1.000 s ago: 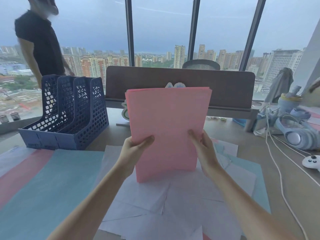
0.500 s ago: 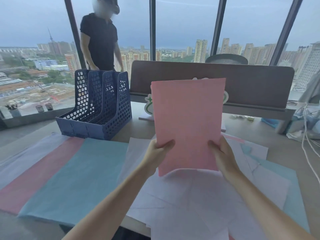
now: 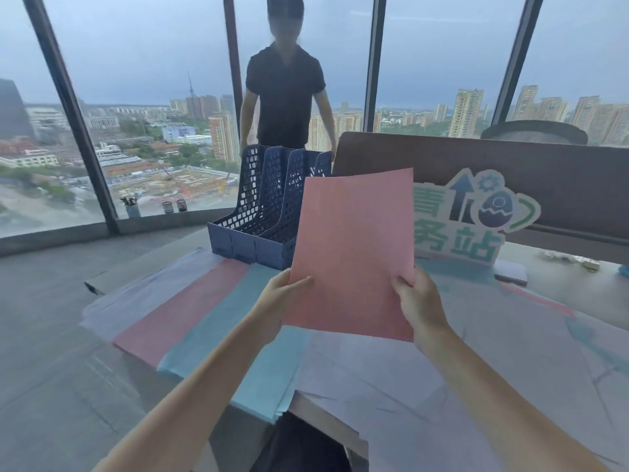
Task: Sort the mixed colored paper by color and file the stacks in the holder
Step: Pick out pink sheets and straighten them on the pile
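A single head-worn wide-angle camera looks forward and slightly down from the near edge of the desk [image 3: 551, 294], close above the outstretched forearms, facing the far-left corner and the windows [image 3: 146, 97] beyond.

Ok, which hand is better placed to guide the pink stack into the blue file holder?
Left, probably. The left hand grips the pink stack's left edge, the side where the blue holder stands. The right hand holds the edge farther from it.

Beyond the hands, the pink stack [image 3: 354, 253] is covering the blue holder's [image 3: 265, 212] right slots. A person [image 3: 285, 97] is standing behind it.
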Motion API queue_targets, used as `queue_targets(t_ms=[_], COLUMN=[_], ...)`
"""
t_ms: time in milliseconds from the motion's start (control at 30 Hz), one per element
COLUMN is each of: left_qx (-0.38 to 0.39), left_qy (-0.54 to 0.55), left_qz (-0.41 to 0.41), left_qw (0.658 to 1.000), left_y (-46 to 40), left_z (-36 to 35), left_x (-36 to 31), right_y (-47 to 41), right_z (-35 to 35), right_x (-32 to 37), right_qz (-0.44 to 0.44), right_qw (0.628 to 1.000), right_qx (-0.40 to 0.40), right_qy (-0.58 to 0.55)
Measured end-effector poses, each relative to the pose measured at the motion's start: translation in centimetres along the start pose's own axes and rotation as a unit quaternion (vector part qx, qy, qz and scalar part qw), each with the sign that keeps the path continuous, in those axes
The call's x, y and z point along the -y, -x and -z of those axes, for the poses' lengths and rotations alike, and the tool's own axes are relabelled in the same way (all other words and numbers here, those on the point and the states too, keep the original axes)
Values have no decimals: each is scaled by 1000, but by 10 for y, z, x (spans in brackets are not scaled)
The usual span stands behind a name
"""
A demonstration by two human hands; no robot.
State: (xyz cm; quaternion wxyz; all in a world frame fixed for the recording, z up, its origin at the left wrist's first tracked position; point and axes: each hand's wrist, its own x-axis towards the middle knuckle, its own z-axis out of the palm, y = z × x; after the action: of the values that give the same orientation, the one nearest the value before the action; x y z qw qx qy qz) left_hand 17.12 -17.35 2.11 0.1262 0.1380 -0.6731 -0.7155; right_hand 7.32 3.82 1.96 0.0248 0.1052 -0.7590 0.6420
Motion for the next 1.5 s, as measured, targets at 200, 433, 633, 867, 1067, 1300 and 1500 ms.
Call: queue_targets(t_ms=[200,433,633,867,1067,1300,1500], left_qx=[-47,-155,-224,-300,-337,-356,-361], left_qy=[-8,-65,-109,-125,-158,-183,-196], left_qz=[-18,-29,0,38,81,102,113], left_qw=[999,985,969,945,925,911,905], left_y=[18,41,64,89,104,112,114], left_z=[57,113,161,217,249,263,269], left_x=[1,2,8,17,27,34,31], right_y=[8,26,48,78,112,135,121], right_z=[-59,-118,-156,-184,-184,-189,-186], right_x=[6,18,27,18,29,26,32], right_qz=[-32,-39,-4,40,215,336,274], right_qw=[998,986,959,894,744,642,720], right_qx=[45,160,275,375,420,369,384], right_qy=[-3,-6,72,241,473,582,509])
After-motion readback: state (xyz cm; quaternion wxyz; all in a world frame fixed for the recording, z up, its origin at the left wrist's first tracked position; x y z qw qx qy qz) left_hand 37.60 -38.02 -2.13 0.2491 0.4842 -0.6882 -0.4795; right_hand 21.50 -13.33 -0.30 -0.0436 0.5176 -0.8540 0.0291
